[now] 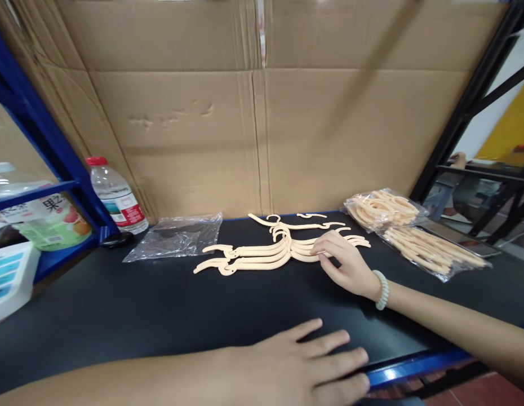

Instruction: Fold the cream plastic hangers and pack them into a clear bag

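Several cream plastic clothes hangers (262, 261) lie side by side on the black tabletop, hooks toward the middle, with curved arms reaching left and right. My right hand (340, 262), wearing a pale beaded bracelet (382, 290), is over their right-hand arms. Its fingers are bent together on the nearest hanger, and the fingertips partly cover its arm. My left hand (312, 366) is near the front edge, palm down with fingers spread, and holds nothing. Behind the row lies another hanger (302, 226) and a small loose cream piece (311, 215).
To the right lie clear bags of cream hanger parts (384, 208), (433, 248). A flat clear plastic bag (177, 237) is at the back left, beside a water bottle (117, 197) with a red cap. A white tray (12, 276) sits far left. Cardboard (181, 141) walls the back.
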Demonstrator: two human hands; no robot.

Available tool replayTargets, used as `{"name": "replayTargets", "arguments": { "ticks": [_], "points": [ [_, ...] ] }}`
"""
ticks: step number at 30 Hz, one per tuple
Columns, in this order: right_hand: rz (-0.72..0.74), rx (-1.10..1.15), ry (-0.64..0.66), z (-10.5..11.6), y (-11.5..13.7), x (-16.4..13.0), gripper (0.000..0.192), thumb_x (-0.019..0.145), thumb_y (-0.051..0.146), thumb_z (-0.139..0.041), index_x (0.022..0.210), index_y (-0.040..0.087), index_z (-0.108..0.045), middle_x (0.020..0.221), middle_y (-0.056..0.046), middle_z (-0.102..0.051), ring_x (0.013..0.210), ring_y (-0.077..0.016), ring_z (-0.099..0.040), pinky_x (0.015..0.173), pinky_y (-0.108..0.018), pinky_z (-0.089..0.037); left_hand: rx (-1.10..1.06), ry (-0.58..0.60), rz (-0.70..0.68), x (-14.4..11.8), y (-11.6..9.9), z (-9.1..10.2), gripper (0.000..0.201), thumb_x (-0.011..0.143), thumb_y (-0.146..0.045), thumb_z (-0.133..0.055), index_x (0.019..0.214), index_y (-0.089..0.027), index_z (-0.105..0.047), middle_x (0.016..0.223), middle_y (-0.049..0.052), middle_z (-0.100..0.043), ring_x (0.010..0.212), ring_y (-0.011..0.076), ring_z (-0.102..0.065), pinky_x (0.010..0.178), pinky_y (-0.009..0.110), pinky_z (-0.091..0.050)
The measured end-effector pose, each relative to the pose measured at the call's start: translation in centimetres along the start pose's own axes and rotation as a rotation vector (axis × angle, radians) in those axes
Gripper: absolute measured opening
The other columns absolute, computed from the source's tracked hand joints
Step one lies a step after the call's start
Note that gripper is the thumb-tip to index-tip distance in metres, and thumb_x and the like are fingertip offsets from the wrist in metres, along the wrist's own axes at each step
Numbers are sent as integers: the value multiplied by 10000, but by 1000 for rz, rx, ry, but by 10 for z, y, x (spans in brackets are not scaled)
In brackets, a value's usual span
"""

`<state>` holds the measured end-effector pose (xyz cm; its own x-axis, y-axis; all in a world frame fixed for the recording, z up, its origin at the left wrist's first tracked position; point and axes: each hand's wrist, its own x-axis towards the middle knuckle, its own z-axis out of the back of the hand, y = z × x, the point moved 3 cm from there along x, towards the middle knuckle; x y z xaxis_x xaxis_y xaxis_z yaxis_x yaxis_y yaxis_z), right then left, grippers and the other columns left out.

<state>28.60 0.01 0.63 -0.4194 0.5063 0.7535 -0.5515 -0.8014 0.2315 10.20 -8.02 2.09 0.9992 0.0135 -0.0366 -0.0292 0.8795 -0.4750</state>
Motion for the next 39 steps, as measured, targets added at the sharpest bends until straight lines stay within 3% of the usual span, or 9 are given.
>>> {"name": "replayTargets", "arguments": {
  "ticks": [3, 7, 9, 12, 16, 23, 30, 34, 39],
  "points": [
    [-18, -80, -23, -1, -12, 5, 181, 856, 92, -440, 914, 206, -568, 881, -56, -611, 862, -211, -562, 776, -368, -473, -73, 3, -96, -1, -7, -1, 484, 970, -161, -256, 1431, -81, -378, 1441, 114, -439, 1396, 198, -272, 1178, 372, -173],
    [-248, -354, 91, -1, -57, 25, 282, 817, 81, -463, 1065, 173, -559, 958, -74, -637, 941, -219, -585, 846, -360, -480, -52, -126, -139, -9, -10, 6, 437, 972, -154, -257, 1251, -60, -580, 1299, 128, -599, 1342, 159, -400, 1111, 211, -310],
    [-309, -404, 154, 0, -84, 40, 282, 824, 89, -487, 1084, 150, -578, 934, -81, -653, 918, -231, -600, 816, -359, -489, 7, -179, -129, -16, -8, 11, 386, 957, -187, -335, 1234, -106, -592, 1309, 102, -597, 1326, 187, -430, 1118, 243, -320],
    [-369, -450, 322, -5, -120, 62, 124, 851, 110, -545, 918, 143, -644, 881, -70, -677, 852, -206, -629, 800, -333, -499, 130, -263, -24, -28, 4, 16, 390, 908, -192, -403, 1260, -143, -563, 1286, 111, -612, 1251, 220, -517, 1115, 315, -342],
    [-400, -510, 493, -24, -143, 81, 166, 922, 266, -581, 1026, 145, -624, 1026, -61, -647, 921, -188, -623, 839, -388, -511, 281, -344, 32, -41, 24, 16, 415, 887, -162, -426, 1293, -178, -509, 1257, 111, -630, 1235, 265, -520, 1034, 394, -433],
    [-449, -602, 582, -54, -154, 91, 277, 932, 317, -572, 1152, 149, -578, 1166, -91, -589, 993, -214, -603, 847, -416, -518, 271, -373, 85, -43, 33, 15, 410, 876, -149, -442, 1278, -205, -501, 1217, 94, -651, 1202, 261, -541, 1009, 386, -452],
    [-462, -552, 560, -55, -152, 93, 241, 937, 315, -567, 1117, 156, -594, 1120, -76, -610, 945, -194, -616, 823, -394, -528, 254, -358, 100, -43, 35, 13, 372, 877, -147, -434, 1235, -179, -530, 1203, 100, -656, 1169, 255, -556, 988, 382, -465],
    [-441, -485, 469, -48, -146, 96, 189, 925, 290, -583, 1046, 148, -617, 1031, -55, -640, 895, -179, -626, 815, -387, -523, 238, -376, 89, -43, 35, 13, 370, 876, -146, -436, 1232, -178, -535, 1192, 106, -659, 1155, 254, -563, 983, 386, -467],
    [-401, -374, 234, -28, -129, 101, 96, 816, 105, -589, 834, 148, -674, 855, -75, -678, 836, -191, -632, 818, -309, -486, 135, -435, 85, -44, 36, 16, 365, 882, -138, -431, 1227, -180, -541, 1155, 114, -664, 1114, 237, -579, 980, 377, -468]
  ]
}}
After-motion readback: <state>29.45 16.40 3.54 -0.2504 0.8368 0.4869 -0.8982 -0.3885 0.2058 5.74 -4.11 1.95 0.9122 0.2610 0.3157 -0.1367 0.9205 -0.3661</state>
